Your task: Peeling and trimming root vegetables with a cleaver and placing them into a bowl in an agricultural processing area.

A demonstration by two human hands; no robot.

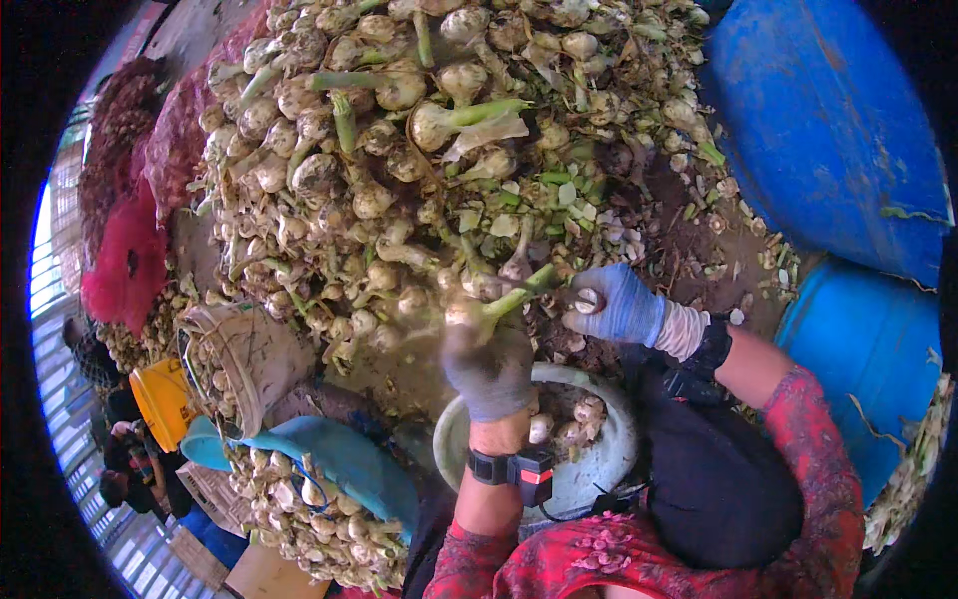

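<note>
My gloved left hand (486, 371), blurred by motion, is closed around a garlic bulb (459, 313) with a thick green stalk (516, 298) slanting up to the right. In my right hand (620, 305), in a blue-grey glove, is a small hand tool (588, 301) with a round pale end; its dark front part reaches toward the stalk, and I cannot tell whether they touch. Below my hands stands a pale round tub (623, 457) with several trimmed bulbs (589, 410) inside. A large heap of garlic bulbs (374, 150) with stalks spreads in front of me.
Blue plastic barrels (831, 112) stand on the right. Cut stalks and peelings (569, 195) litter the ground. To the left are a tipped dirty bucket (262, 359) of garlic, a teal basin (352, 457), a yellow bucket (161, 400) and red mesh sacks (127, 254). Another person (142, 472) sits far left.
</note>
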